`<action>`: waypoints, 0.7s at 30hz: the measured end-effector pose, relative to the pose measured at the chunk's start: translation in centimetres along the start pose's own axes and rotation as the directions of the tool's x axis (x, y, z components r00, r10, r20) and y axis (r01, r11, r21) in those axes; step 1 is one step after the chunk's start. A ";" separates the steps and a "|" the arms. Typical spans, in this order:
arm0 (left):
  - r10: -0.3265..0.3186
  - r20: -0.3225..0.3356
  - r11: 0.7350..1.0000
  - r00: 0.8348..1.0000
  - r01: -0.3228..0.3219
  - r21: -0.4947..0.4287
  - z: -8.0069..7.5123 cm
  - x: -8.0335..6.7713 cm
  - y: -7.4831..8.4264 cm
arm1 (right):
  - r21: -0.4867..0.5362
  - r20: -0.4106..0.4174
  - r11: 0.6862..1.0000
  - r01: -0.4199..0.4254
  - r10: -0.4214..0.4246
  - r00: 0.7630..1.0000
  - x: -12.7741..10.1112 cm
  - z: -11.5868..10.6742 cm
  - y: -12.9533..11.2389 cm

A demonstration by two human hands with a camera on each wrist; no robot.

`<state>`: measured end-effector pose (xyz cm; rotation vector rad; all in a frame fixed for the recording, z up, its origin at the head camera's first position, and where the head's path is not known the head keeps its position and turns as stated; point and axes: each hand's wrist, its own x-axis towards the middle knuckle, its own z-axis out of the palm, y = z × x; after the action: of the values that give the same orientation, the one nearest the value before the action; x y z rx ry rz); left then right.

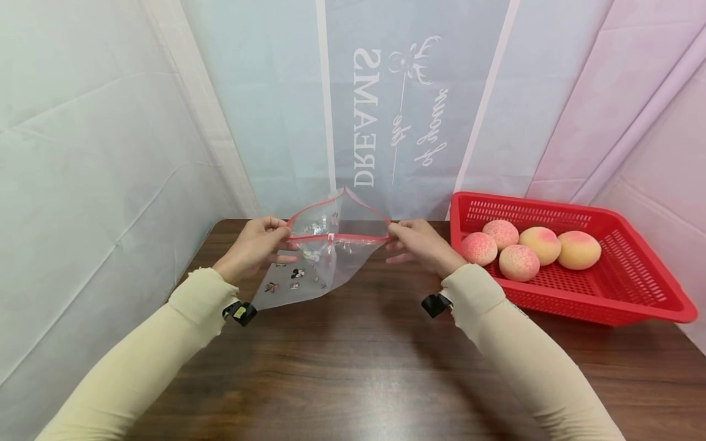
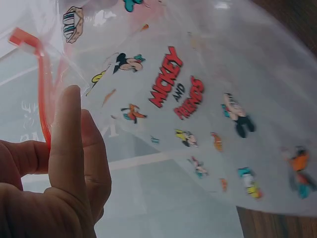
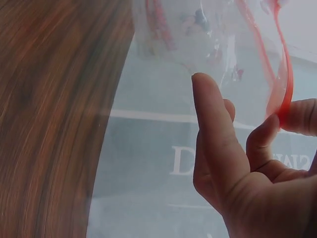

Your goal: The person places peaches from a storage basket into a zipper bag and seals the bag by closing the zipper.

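A clear zip bag point(image 1: 309, 275) with a red zip edge and printed cartoon figures hangs between the two hands above the table, its mouth spread wide. My left hand point(image 1: 255, 245) pinches the left end of the red edge. The right hand point(image 1: 421, 244) pinches the opposite end between thumb and finger. In the left wrist view the bag point(image 2: 173, 89) shows "Mickey and Friends" lettering, beside the left hand's point(image 2: 69, 168) raised fingers. In the right wrist view the red zip edge point(image 3: 286, 94) is held at the fingertips of the right hand point(image 3: 237, 168). No contents show inside the bag.
A red plastic basket point(image 1: 634, 288) stands to the right, close to the right forearm. It holds several peaches point(image 1: 520, 262). The brown wooden table point(image 1: 342, 367) lies beneath, with a printed cloth point(image 1: 287, 110) behind and pale cloth point(image 1: 99, 184) on the left.
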<state>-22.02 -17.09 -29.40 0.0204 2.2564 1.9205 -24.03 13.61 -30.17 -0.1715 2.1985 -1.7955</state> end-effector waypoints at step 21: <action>-0.001 0.019 0.999 1.000 0.000 0.049 0.6 0.1 1.4 | -0.053 0.013 0.999 -0.005 0.006 1.000 -0.3 -0.6 -0.8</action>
<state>-22.20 -16.24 -28.18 0.0445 2.2904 1.8565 -23.95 14.06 -29.28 -0.1880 2.2366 -1.7297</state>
